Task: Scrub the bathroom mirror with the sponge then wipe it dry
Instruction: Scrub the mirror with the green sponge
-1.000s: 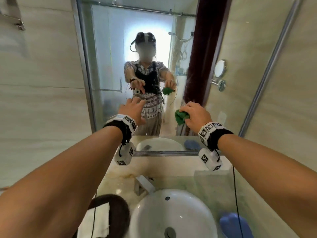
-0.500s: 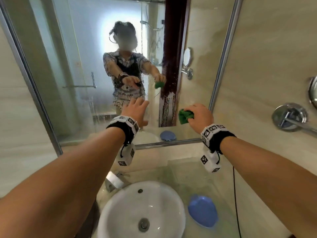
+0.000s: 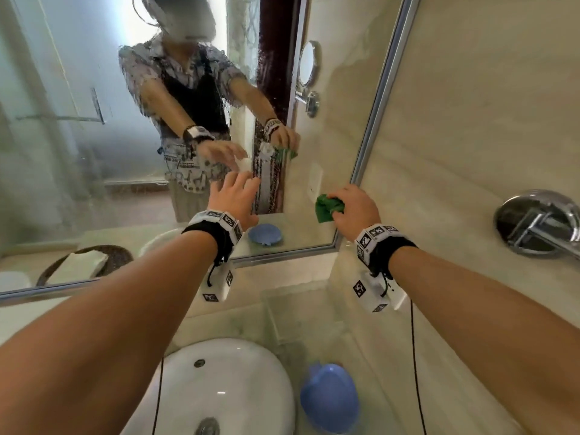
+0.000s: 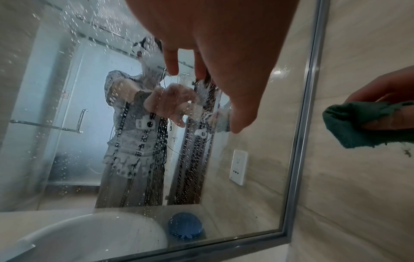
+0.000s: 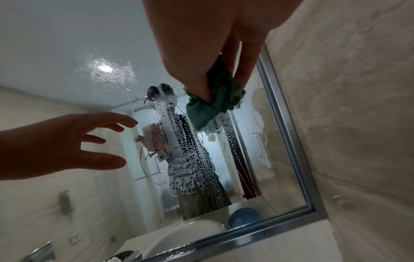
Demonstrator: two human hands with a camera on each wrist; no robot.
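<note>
Scrubbing step judged in hand: green sponge (image 3: pixel 328 208) bunched in right hand (image 3: pixel 356 206), fingers curled round it, at lower right of mirror (image 3: pixel 94 171) beside the metal frame (image 3: pixel 381 98); contact with glass not certain. Left hand (image 3: pixel 233 196) spread, holding nothing, just off the glass at frame centre. Droplet streaks over middle of glass, so next move calls for firm strokes leftward; drying not yet begun. Below: white basin (image 3: pixel 229 384), blue dish (image 3: pixel 329 398) on pale stone table (image 3: pixel 314 321); marble-look wall (image 3: pixel 486 105) at right

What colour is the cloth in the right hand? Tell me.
Green; the cloth in the right hand shows best in the head view.
</note>
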